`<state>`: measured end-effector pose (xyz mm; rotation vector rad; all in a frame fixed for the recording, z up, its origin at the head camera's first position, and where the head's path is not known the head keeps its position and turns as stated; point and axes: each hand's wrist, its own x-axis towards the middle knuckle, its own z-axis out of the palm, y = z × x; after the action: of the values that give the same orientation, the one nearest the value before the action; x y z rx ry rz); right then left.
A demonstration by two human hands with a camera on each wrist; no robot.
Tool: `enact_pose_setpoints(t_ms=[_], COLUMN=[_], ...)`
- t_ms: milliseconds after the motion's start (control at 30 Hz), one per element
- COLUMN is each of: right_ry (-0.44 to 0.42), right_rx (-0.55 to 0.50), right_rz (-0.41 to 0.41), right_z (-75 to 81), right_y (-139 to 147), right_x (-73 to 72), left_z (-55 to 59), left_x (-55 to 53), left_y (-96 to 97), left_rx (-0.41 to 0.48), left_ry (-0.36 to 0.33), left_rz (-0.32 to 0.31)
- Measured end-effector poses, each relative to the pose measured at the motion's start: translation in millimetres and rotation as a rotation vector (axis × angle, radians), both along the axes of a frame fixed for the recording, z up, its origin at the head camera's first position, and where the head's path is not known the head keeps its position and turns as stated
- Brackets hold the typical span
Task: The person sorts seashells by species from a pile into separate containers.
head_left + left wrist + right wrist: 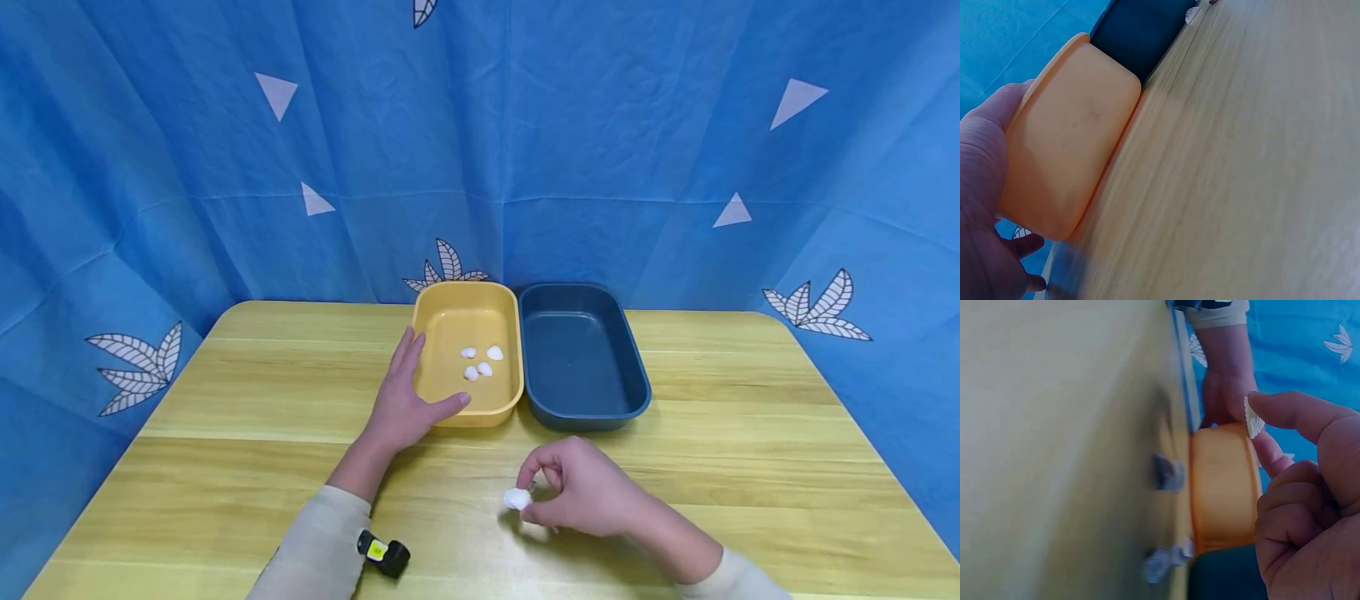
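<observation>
My right hand (588,492) is low over the front of the table, pinching a small white seashell (517,499) between thumb and index finger. In the right wrist view the shell (1252,419) shows its ribbed edge, and the other fingers are curled in. Spread round the near left corner of a yellow bin (467,419) is my left hand (401,412), thumb across the front rim and straight fingers along the left side. Several white shells (484,369) lie inside that bin. More shells (1158,565) rest on the table, mostly hidden under my right hand in the head view.
A dark blue bin (585,415) stands against the yellow bin's right side, with its bare floor showing. Both bins are near the back edge of the wooden table (750,450). Behind it hangs a blue patterned curtain (570,150). A black camera (390,557) sits on my left wrist.
</observation>
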<state>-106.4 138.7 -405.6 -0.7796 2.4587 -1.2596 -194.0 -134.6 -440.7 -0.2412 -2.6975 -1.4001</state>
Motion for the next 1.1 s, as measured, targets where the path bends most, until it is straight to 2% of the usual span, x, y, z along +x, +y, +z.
enact_pose_setpoints(t_ms=[233,433,667,833,1100], right_ry=[0.059,0.103,0.141,0.134,0.143], right_rx=[-0.036,-0.032,-0.020,-0.014,-0.024], right_rz=[-0.005,0.009,-0.022,-0.056,-0.144], right_z=[17.1,31.2,45.4,50.2,51.9], right_y=[-3.2,-8.6,-17.3,-22.2,-29.7], right_x=[-10.6,-20.2,-33.1,-45.3,-73.0], left_z=[-1.7,-2.2,-2.8,-2.7,-1.8], left_x=[-0.5,-0.5,-0.5,-0.8,0.0], left_y=[-0.6,-0.6,-0.1,-0.5,-0.7], left_rx=[-0.015,-0.011,-0.017,-0.018,-0.011], left_ry=[0.032,0.026,0.023,0.032,0.015], left_rz=[-0.008,-0.001,0.004,0.002,-0.002])
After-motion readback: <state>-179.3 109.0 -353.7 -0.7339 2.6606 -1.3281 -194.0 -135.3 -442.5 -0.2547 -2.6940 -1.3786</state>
